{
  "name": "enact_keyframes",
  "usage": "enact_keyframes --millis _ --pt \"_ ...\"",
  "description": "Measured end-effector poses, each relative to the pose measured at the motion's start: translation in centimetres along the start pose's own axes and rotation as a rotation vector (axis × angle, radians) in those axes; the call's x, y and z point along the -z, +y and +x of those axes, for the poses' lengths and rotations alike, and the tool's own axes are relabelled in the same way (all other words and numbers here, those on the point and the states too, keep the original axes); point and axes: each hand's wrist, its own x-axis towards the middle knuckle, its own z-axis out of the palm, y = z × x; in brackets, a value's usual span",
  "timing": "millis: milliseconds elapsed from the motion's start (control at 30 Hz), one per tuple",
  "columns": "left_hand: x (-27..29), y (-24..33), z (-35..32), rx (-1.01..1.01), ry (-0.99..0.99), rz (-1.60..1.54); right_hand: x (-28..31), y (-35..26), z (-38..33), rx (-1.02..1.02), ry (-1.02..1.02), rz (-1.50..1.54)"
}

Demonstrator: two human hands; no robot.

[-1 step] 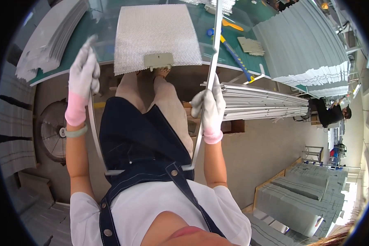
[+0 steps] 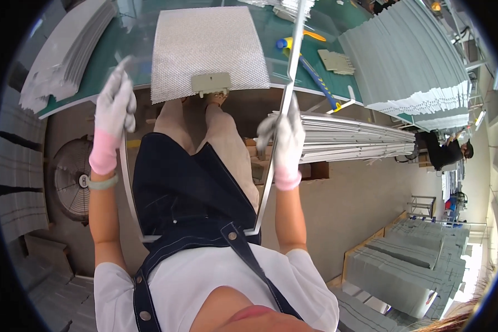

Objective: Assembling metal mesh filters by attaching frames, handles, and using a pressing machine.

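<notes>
Metal frame [image 2: 271, 166], a thin U-shaped strip of bright metal, runs between both gloved hands; its closed end lies low against the person's dark apron [image 2: 188, 193], and its two long arms rise from there toward the surface [image 2: 122, 33]; going from the left, the left hand [image 2: 113, 116] in a grey and pink glove is closed round the upper end of the left arm of the frame, fingers [image 2: 119, 83] curled, though the strip is blurred just there and the exact grip is hard to tell; between the hands, ahead of the fingers, a grey mesh filter panel [image 2: 207, 47] with a pale plastic latch [image 2: 211, 84] lies flat on the green surface, its near edge overhanging; the right hand [image 2: 285, 144] is wrapped shut round the middle of the right arm, which runs on past the fingers, up and away, beyond the far right edge of the panel; so the frame's long axis points straight at the panel, open end foremost, and both hands stand about equally near it; further right, a stack of metal sheets [image 2: 354, 138] lies beside the right hand.
</notes>
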Motion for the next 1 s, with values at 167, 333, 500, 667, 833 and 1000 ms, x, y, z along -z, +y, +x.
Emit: enact_keyframes --millis 167,333,500,667,833,1000 --pt "-0.6 -1.6 -0.1 0.121 -0.086 -0.028 1.4 -2.0 10.9 0.105 0.084 0.212" --pt "-4.8 -3.2 3.1 -0.916 0.289 0.606 0.3 -0.3 12.1 0.039 0.095 0.025" --pt "-17.5 -10.0 2.0 0.310 -0.516 -0.047 0.0 1.9 10.8 -0.107 0.268 0.089" --pt "-21.1 -13.3 5.7 0.552 -0.277 -0.451 0.2 5.3 6.5 -0.320 0.188 0.000" --pt "-20.2 -15.9 8.2 0.290 0.023 -0.309 0.2 8.5 3.2 -0.419 0.154 -0.019" --pt "-19.7 -16.7 9.7 0.357 0.097 -0.108 -1.2 9.0 3.2 -0.451 0.098 -0.009"
